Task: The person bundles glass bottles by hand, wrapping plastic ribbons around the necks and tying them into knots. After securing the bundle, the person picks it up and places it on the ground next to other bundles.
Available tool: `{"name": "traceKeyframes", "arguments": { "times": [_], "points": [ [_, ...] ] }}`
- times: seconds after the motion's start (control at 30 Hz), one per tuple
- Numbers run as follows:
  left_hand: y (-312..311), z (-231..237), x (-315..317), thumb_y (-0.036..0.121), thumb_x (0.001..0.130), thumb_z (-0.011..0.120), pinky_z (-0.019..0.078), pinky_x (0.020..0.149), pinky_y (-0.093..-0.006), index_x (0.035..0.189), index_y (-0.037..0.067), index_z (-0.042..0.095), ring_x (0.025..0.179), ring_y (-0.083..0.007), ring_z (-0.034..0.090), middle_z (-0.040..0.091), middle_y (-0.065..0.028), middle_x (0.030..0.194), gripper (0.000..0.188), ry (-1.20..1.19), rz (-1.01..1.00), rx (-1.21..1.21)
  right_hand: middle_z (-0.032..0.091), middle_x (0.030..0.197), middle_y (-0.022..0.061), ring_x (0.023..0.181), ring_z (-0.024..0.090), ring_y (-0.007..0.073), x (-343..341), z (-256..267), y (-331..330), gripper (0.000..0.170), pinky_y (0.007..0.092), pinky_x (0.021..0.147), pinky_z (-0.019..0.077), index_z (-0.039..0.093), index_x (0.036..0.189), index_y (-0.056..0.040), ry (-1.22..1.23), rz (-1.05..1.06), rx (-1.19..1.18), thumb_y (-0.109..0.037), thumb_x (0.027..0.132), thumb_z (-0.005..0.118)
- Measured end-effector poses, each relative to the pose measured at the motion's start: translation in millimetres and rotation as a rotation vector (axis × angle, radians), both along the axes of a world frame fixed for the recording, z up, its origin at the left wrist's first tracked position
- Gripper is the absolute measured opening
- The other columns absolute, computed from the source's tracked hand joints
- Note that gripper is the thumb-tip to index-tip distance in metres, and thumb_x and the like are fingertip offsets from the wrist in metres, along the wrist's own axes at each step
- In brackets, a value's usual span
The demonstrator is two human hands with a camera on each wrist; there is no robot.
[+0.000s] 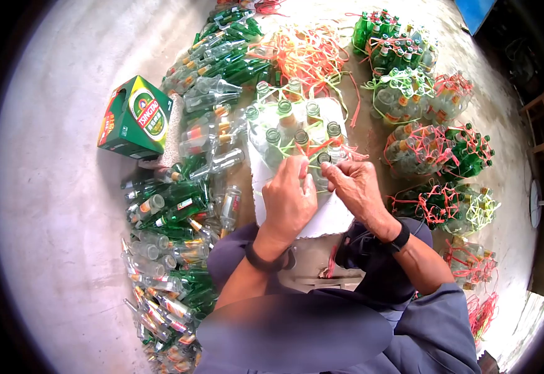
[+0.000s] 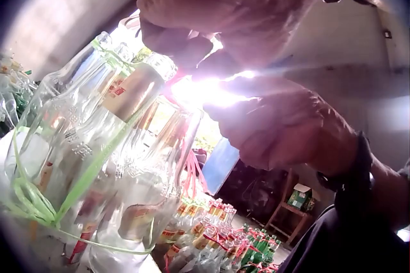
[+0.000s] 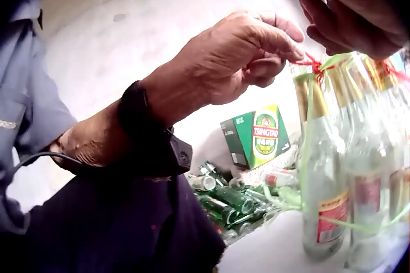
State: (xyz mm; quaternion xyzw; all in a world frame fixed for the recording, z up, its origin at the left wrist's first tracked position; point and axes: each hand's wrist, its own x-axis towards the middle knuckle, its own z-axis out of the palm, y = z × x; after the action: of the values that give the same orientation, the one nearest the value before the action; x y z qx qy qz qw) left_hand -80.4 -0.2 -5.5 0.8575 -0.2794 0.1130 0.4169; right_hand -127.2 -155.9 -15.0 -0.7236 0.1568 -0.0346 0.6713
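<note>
A cluster of clear glass bottles [image 1: 284, 121] stands upright on a white board [image 1: 328, 221], bound by pale green plastic twine [image 2: 96, 170] around necks and bodies. At the near bottles, my left hand [image 1: 291, 196] pinches red plastic twine [image 3: 314, 64], knotted with green twine by a bottle neck. My right hand [image 1: 359, 187] is just across from it, its thumb and fingers pinched together on the twine at the bottle tops. In the left wrist view, glare covers the spot between the fingertips. The right wrist view shows the right hand [image 3: 359, 14] dark, above the bottle necks.
Loose green and clear bottles [image 1: 178, 206] lie heaped along the left. A green Tsingtao carton [image 1: 138, 118] stands beyond them. Bundles of tied bottles [image 1: 418, 149] line the right side. A tangle of red and green twine [image 1: 309, 56] lies past the board.
</note>
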Motion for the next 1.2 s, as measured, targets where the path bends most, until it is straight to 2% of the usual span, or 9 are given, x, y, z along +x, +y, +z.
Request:
{"name": "traceKeyframes", "arguments": {
  "times": [0.23, 0.3, 0.37, 0.43, 0.5, 0.77, 0.93, 1.0, 1.2],
  "points": [
    [5.5, -3.0, -7.1, -0.006, 0.082, 0.068, 0.0523, 0.062, -0.038, 0.113, 0.004, 0.058, 0.067, -0.0278, 0.065, 0.069, -0.0132, 0.093, 0.034, 0.013, -0.071, -0.003, 0.058, 0.067, -0.0028, 0.049, 0.036, 0.0027, 4.5, 9.7, 16.5, 0.023, 0.0196, 0.047, 0.0235, 0.074, 0.089, -0.0035, 0.266, -0.069, 0.606, -0.026, 0.095, 0.073],
    [6.7, -2.5, -9.9, -0.007, 0.082, 0.067, 0.0512, 0.06, -0.0357, 0.112, 0.004, 0.059, 0.064, -0.024, 0.064, 0.069, -0.0118, 0.093, 0.033, 0.068, -0.076, -0.041, 0.058, 0.077, -0.0028, 0.063, 0.047, 0.0033, 2.6, 9.7, 17.9, 0.017, 0.0208, 0.052, 0.0312, 0.071, 0.093, -0.0039, 0.28, -0.107, 0.855, -0.021, 0.096, 0.069],
    [7.1, 0.1, -10.4, -0.008, 0.082, 0.066, 0.05, 0.059, -0.0334, 0.111, 0.004, 0.06, 0.062, -0.0203, 0.062, 0.07, -0.0104, 0.093, 0.032, 0.124, -0.081, -0.078, 0.057, 0.079, -0.0031, 0.065, 0.048, 0.0044, -0.5, -15.2, 15.2, 0.015, 0.0215, 0.052, 0.032, 0.07, 0.097, -0.0049, 0.181, -0.01, 0.779, -0.02, 0.095, 0.069],
    [6.9, 5.1, -8.9, -0.007, 0.081, 0.064, 0.055, 0.069, -0.0436, 0.113, 0.006, 0.062, 0.085, -0.0377, 0.069, 0.07, -0.014, 0.094, 0.035, 0.169, -0.079, -0.147, 0.056, 0.08, -0.0035, 0.066, 0.049, 0.0056, 0.7, -22.1, 14.8, 0.015, 0.0221, 0.053, 0.0328, 0.069, 0.1, -0.0059, 0.083, 0.089, 0.701, -0.02, 0.095, 0.068],
    [7.5, 4.2, -7.2, -0.005, 0.08, 0.065, 0.0552, 0.07, -0.043, 0.113, 0.006, 0.063, 0.085, -0.0368, 0.07, 0.07, -0.0132, 0.094, 0.035, 0.177, -0.086, -0.163, 0.052, 0.077, -0.0044, 0.063, 0.047, 0.0078, 4.6, -20.0, 16.4, 0.011, 0.0245, 0.054, 0.0345, 0.067, 0.096, -0.0063, 0.261, -0.039, 1.145, -0.018, 0.094, 0.068],
    [9.1, 9.9, -14.1, 0.005, 0.079, 0.072, 0.0563, 0.069, -0.0414, 0.113, 0.008, 0.064, 0.084, -0.0346, 0.07, 0.071, -0.0123, 0.096, 0.036, 0.061, -0.025, 0.088, 0.051, 0.077, -0.0042, 0.065, 0.046, 0.0083, 5.3, -3.7, 26.2, 0.01, 0.0248, 0.058, 0.0365, 0.066, 0.095, -0.0057, 0.266, -0.142, 1.092, -0.015, 0.094, 0.066],
    [12.3, 5.3, -11.7, 0.004, 0.083, 0.07, 0.0572, 0.068, -0.0419, 0.113, 0.007, 0.064, 0.08, -0.0352, 0.072, 0.073, -0.0134, 0.092, 0.031, 0.075, -0.041, -0.023, 0.05, 0.074, -0.006, 0.061, 0.044, 0.0069, 6.3, 0.4, 18.5, 0.011, 0.0239, 0.055, 0.0358, 0.066, 0.098, -0.0053, 0.301, -0.006, 1.171, -0.016, 0.096, 0.064],
    [13.1, 5.6, -11.8, 0.004, 0.084, 0.07, 0.0577, 0.068, -0.0405, 0.113, 0.007, 0.064, 0.08, -0.0342, 0.073, 0.073, -0.0143, 0.091, 0.03, 0.108, -0.027, -0.07, 0.049, 0.071, -0.0084, 0.057, 0.041, 0.004, 8.0, -22.5, 14.4, 0.012, 0.0208, 0.051, 0.0326, 0.066, 0.099, -0.006, 0.227, 0.187, 1.362, -0.017, 0.097, 0.064],
    [19.3, -7.9, -8.6, 0.002, 0.088, 0.069, 0.058, 0.071, -0.0343, 0.111, 0.004, 0.066, 0.082, -0.0267, 0.076, 0.074, -0.0156, 0.09, 0.024, 0.194, 0.017, -0.259, 0.046, 0.066, -0.0099, 0.052, 0.034, 0.0026, 11.8, -27.7, 19.9, 0.013, 0.0178, 0.046, 0.027, 0.065, 0.096, -0.0068, 0.234, 0.192, 1.438, -0.02, 0.099, 0.064]
  ]
}}
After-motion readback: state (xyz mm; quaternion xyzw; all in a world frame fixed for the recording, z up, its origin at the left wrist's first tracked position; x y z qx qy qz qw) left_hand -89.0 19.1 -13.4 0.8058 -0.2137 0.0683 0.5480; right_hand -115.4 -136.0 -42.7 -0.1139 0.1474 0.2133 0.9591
